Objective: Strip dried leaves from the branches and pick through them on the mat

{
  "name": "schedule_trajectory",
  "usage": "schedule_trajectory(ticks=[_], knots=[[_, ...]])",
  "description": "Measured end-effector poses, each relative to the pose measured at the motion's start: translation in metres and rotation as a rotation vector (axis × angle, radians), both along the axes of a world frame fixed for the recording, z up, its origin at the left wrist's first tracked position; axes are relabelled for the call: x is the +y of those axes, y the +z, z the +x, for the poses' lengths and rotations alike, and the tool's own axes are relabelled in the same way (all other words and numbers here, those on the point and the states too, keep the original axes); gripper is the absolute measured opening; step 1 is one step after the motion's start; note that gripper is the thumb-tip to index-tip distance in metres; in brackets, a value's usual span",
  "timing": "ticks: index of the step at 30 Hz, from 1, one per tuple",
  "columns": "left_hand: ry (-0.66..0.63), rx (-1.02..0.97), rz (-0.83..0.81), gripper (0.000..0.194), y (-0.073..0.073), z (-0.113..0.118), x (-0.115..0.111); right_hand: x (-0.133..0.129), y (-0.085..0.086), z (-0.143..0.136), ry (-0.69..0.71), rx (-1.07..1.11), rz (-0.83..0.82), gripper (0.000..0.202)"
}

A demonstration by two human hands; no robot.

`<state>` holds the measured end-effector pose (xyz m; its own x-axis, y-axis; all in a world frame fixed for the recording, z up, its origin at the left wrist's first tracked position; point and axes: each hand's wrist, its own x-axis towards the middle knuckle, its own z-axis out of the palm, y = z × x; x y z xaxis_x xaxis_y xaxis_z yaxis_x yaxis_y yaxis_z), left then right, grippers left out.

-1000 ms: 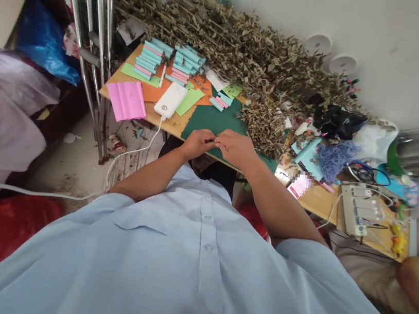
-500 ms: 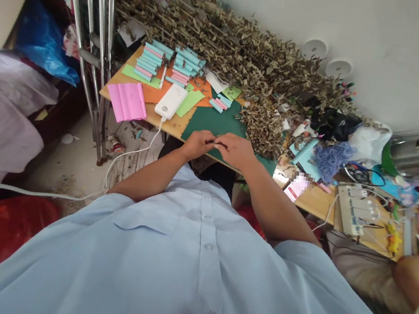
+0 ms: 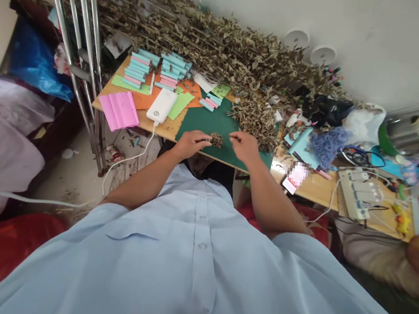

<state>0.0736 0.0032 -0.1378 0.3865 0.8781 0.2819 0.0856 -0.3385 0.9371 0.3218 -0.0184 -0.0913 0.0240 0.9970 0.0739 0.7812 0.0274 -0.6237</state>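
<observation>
A small clump of dried leaves (image 3: 217,140) lies near the front of a green mat (image 3: 203,119), between my two hands. My left hand (image 3: 191,144) is at its left edge, with thumb and fingers drawn together on the leaves. To the right, apart from the clump, my right hand (image 3: 245,146) hovers with its fingertips pinched; whatever may be between them is too small to make out. Behind my right hand rises a larger heap of dried leaves (image 3: 256,119) on the mat.
Blue and pink paper rolls (image 3: 138,70) are stacked at the back left. Nearer are a white power bank (image 3: 162,106) with a cable and folded pink paper (image 3: 119,110). Dried stalks (image 3: 195,35) line the wall. Rightward sit a phone (image 3: 295,179), blue yarn (image 3: 330,147) and a power strip (image 3: 354,193).
My hands have moved apart from where they met over the mat's front edge. The small leaf clump now shows between them. The whole view has shifted slightly.
</observation>
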Motion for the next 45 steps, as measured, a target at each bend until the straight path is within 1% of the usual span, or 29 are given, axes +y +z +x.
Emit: schedule_trajectory(ticks=[3, 6, 8, 10, 13, 14, 16, 19, 21, 23, 25, 26, 28, 30, 32, 35, 37, 40, 42, 45], knots=[[0.052, -0.027, -0.096, 0.028, 0.003, 0.004, -0.001, -0.003, -0.02, 0.004, -0.01, 0.004, -0.026, 0.023], [0.1, -0.011, -0.187, 0.027, 0.005, 0.005, -0.001, 0.001, -0.028, -0.005, 0.024, 0.032, 0.025, 0.031], [0.106, 0.015, -0.216, 0.029, 0.006, 0.006, -0.001, 0.009, -0.027, -0.012, 0.094, 0.018, 0.049, 0.038], [0.063, 0.021, -0.209, 0.031, 0.008, 0.008, -0.001, 0.019, -0.023, -0.018, 0.188, -0.032, 0.04, 0.043], [-0.025, -0.004, -0.172, 0.033, 0.01, 0.015, -0.001, 0.033, -0.017, -0.021, 0.301, -0.138, -0.02, 0.036], [-0.036, -0.008, -0.168, 0.033, 0.01, 0.017, -0.001, 0.036, -0.016, -0.021, 0.315, -0.158, -0.04, 0.033], [-0.025, 0.005, -0.18, 0.033, 0.01, 0.022, 0.0, 0.04, -0.015, -0.021, 0.293, -0.151, -0.048, 0.027], [0.015, 0.06, -0.21, 0.034, 0.011, 0.025, 0.0, 0.04, -0.015, -0.017, 0.147, -0.006, -0.023, 0.017], [0.03, 0.069, -0.22, 0.034, 0.013, 0.025, 0.0, 0.037, -0.013, -0.013, 0.005, 0.181, -0.059, 0.012], [0.034, 0.042, -0.225, 0.034, 0.016, 0.024, -0.001, 0.033, -0.011, -0.01, -0.122, 0.399, -0.135, 0.009], [0.042, 0.005, -0.225, 0.034, 0.018, 0.022, -0.001, 0.029, -0.007, -0.009, -0.205, 0.586, -0.187, 0.006], [0.059, -0.008, -0.217, 0.034, 0.019, 0.021, -0.001, 0.028, -0.006, -0.01, -0.229, 0.662, -0.198, 0.006], [0.118, -0.023, -0.18, 0.034, 0.017, 0.019, -0.001, 0.025, -0.002, -0.012, -0.254, 0.795, -0.209, 0.012], [0.184, -0.01, -0.144, 0.033, 0.014, 0.017, 0.0, 0.023, 0.001, -0.017, -0.247, 0.907, -0.215, 0.018], [0.226, 0.022, -0.143, 0.031, 0.011, 0.015, 0.001, 0.022, 0.005, -0.023, -0.224, 0.982, -0.229, 0.019], [0.232, 0.034, -0.192, 0.031, 0.007, 0.015, 0.002, 0.021, 0.009, -0.033, -0.189, 1.038, -0.281, 0.017], [0.217, 0.017, -0.219, 0.031, 0.007, 0.016, 0.002, 0.021, 0.01, -0.041, -0.173, 1.036, -0.294, 0.019], [0.19, -0.024, -0.229, 0.032, 0.005, 0.017, 0.002, 0.02, 0.01, -0.052, -0.142, 0.934, -0.232, 0.022], [0.168, -0.056, -0.217, 0.034, 0.004, 0.018, 0.003, 0.018, 0.011, -0.058, -0.088, 0.808, -0.167, 0.021], [0.141, -0.072, -0.165, 0.034, 0.0, 0.018, 0.003, 0.014, 0.015, -0.061, 0.03, 0.548, -0.064, 0.018]])
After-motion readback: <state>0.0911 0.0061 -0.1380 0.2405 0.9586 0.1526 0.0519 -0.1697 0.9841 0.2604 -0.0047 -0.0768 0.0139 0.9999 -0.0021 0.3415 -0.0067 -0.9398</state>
